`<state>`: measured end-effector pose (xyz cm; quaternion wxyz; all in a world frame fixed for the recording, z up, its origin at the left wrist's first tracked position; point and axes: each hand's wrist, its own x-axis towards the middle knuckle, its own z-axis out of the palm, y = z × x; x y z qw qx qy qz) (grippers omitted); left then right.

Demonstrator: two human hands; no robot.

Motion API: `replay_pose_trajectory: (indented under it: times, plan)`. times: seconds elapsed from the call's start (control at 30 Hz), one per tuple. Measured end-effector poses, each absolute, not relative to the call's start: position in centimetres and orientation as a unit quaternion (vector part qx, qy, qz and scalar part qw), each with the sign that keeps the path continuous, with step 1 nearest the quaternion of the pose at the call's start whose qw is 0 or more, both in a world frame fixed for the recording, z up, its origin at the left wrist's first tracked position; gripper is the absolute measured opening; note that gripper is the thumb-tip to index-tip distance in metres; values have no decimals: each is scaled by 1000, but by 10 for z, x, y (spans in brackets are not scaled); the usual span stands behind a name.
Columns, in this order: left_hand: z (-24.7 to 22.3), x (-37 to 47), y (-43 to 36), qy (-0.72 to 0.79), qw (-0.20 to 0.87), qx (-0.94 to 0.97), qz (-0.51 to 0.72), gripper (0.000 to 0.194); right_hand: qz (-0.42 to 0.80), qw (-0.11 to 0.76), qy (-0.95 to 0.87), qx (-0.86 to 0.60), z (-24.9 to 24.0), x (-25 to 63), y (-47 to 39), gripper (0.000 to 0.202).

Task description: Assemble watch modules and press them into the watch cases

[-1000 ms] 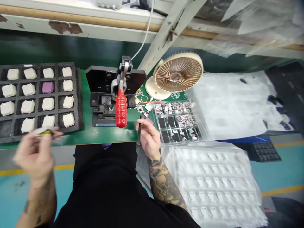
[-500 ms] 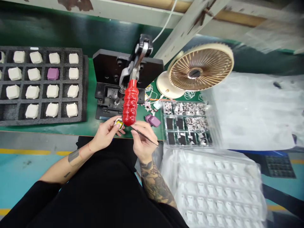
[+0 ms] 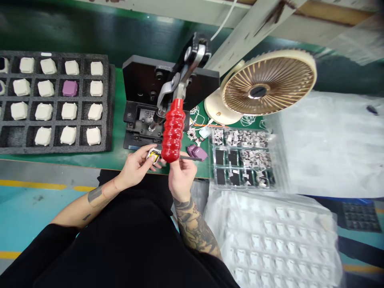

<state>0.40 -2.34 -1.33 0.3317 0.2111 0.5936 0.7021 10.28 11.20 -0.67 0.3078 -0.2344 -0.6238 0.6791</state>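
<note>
Between the thumb and fingers of my left hand (image 3: 135, 166) is a small white case (image 3: 154, 156), its inside showing yellow and black. My right hand (image 3: 181, 176) pinches dark tweezers (image 3: 192, 158), which lie nearly level; their tip is hidden behind the red handle (image 3: 173, 132). This ribbed handle belongs to a black toggle press (image 3: 141, 120) just beyond my hands and hangs over the gap between them. Purple cases (image 3: 198, 153) rest on the green table right of my right hand.
A grey foam tray (image 3: 111, 108) with white cases and one purple case lies at left. On the right are a fan (image 3: 258, 92), a clear compartment tray (image 3: 213, 168) of small parts, and plastic-covered trays (image 3: 270, 240). White cables (image 3: 196, 116) lie near the fan base.
My right hand has turned the tweezers from a downward slant to nearly level. The left hand still holds the white case. The whole view has shifted slightly.
</note>
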Motion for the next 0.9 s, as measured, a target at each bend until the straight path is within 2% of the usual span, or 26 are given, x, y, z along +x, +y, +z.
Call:
replay_pose_trajectory:
  times: [0.1, 0.23, 0.3, 0.5, 0.63, 0.77, 0.83, 0.9]
  plan:
    - [-14, 3, -23, 596, 323, 207, 706, 53, 701, 272, -626, -209, -1, 110, 107, 19]
    - [-15, 4, -22, 591, 332, 197, 709, 53, 583, 396, -677, -212, 3, 115, 105, 11]
    - [-15, 5, -22, 587, 337, 193, 711, 53, 550, 415, -694, -209, 0, 113, 106, 9]
    - [-13, 3, -22, 584, 343, 204, 707, 50, 576, 370, -692, -228, -17, 102, 107, 16]
    - [-14, 2, -23, 574, 351, 207, 711, 52, 653, 317, -627, -282, -17, 97, 108, 22]
    - [-15, 2, -24, 584, 334, 200, 713, 50, 732, 268, -581, -233, -13, 102, 109, 21]
    - [-15, 3, -22, 585, 319, 189, 721, 50, 709, 308, -599, -211, -10, 107, 110, 17]
    - [-15, 4, -20, 578, 313, 175, 733, 51, 644, 389, -621, -221, -8, 110, 111, 15]
